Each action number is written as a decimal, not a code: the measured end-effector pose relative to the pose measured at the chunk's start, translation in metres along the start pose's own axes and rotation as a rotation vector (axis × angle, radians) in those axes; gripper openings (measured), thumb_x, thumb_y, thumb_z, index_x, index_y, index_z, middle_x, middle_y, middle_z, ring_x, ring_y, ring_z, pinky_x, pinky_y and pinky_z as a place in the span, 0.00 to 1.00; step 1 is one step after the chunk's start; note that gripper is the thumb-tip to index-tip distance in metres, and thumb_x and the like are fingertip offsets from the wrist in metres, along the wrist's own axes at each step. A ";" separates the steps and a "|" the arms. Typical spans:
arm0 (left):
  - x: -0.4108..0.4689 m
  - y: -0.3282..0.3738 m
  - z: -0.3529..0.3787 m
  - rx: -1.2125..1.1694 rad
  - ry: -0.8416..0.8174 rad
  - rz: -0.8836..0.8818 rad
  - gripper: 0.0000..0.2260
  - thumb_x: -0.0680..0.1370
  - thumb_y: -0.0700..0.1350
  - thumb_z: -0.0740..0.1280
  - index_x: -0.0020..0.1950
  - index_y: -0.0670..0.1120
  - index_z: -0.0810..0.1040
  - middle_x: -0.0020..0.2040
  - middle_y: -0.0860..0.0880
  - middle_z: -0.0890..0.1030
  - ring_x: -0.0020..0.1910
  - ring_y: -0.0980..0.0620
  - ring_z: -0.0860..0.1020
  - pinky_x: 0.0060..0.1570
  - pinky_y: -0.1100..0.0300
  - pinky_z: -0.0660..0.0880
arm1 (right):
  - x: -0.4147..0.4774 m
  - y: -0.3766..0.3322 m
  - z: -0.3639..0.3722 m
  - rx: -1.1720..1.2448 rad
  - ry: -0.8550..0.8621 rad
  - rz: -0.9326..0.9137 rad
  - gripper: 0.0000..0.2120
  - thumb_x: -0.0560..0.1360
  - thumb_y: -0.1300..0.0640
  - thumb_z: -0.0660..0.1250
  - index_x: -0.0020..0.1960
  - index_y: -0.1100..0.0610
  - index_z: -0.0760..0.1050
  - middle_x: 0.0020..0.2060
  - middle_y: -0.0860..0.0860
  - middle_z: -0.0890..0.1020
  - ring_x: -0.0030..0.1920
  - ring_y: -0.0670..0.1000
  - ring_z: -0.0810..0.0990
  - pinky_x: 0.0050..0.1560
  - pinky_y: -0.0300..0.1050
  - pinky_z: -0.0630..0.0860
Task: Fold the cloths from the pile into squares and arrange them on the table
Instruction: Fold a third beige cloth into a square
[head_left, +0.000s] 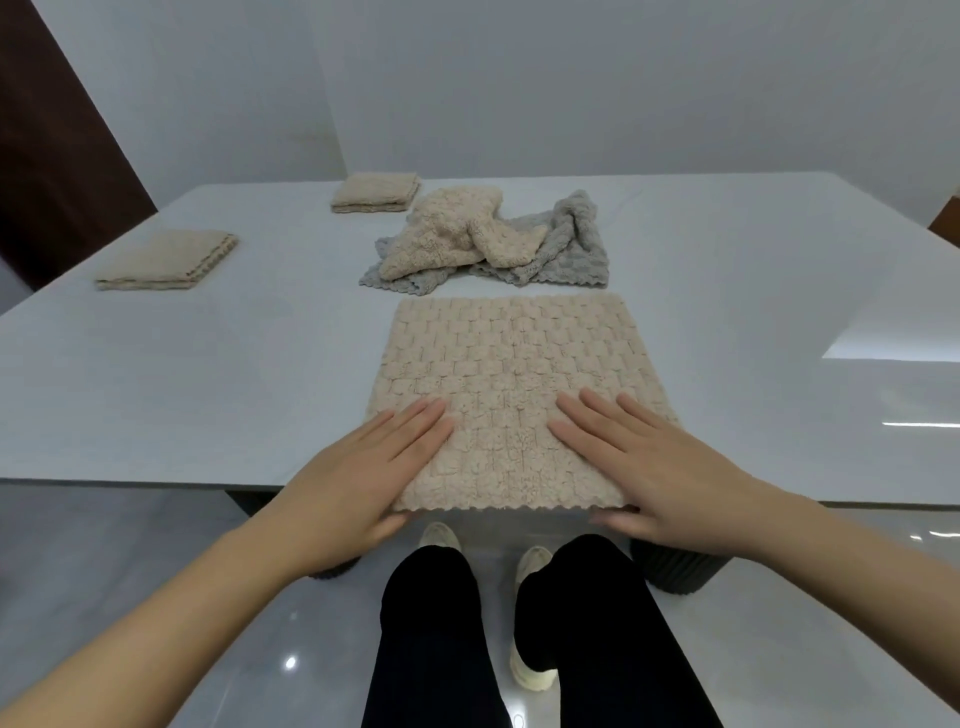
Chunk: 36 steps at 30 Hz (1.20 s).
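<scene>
At the near edge of the white table (156, 374), a beige cloth (519, 374) spread flat is pressed by the left hand (358, 478) and the right hand (654, 467), fingers straight and held apart, while the pile (493, 239) and two folded squares (166, 260) (376, 192) are seen farther back.

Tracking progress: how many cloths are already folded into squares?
2: near folded cloth by the left edge of the table; far folded cloth just left of the pile. None looks hidden.
</scene>
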<state>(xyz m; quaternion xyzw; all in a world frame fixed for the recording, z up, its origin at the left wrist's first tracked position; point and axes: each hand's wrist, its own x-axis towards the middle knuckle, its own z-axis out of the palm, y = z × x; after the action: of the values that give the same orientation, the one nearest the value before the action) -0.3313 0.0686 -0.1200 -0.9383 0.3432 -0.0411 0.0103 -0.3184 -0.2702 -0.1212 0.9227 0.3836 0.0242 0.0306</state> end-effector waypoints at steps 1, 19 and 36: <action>-0.002 -0.001 0.000 -0.021 0.004 -0.002 0.38 0.74 0.51 0.64 0.80 0.45 0.50 0.80 0.46 0.52 0.78 0.52 0.50 0.74 0.57 0.49 | -0.003 0.003 0.002 0.018 0.019 -0.011 0.45 0.75 0.39 0.63 0.80 0.49 0.39 0.79 0.51 0.46 0.79 0.54 0.44 0.76 0.54 0.46; -0.005 -0.014 -0.027 -0.902 0.245 -0.422 0.10 0.75 0.54 0.68 0.41 0.49 0.83 0.36 0.45 0.80 0.40 0.57 0.77 0.43 0.63 0.70 | -0.021 0.028 -0.029 0.888 0.246 0.271 0.09 0.76 0.60 0.70 0.51 0.48 0.84 0.47 0.43 0.85 0.51 0.43 0.82 0.52 0.34 0.74; 0.134 -0.068 -0.031 -0.758 0.477 -0.850 0.07 0.72 0.42 0.65 0.35 0.43 0.71 0.30 0.50 0.71 0.31 0.51 0.68 0.33 0.57 0.65 | 0.105 0.099 -0.044 0.913 0.400 0.735 0.10 0.75 0.61 0.59 0.35 0.58 0.65 0.28 0.50 0.66 0.29 0.49 0.62 0.31 0.44 0.58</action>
<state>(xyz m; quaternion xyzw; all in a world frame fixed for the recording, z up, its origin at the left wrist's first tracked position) -0.1880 0.0345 -0.0767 -0.8963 -0.0774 -0.1253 -0.4183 -0.1775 -0.2638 -0.0678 0.8920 0.0106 0.0390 -0.4503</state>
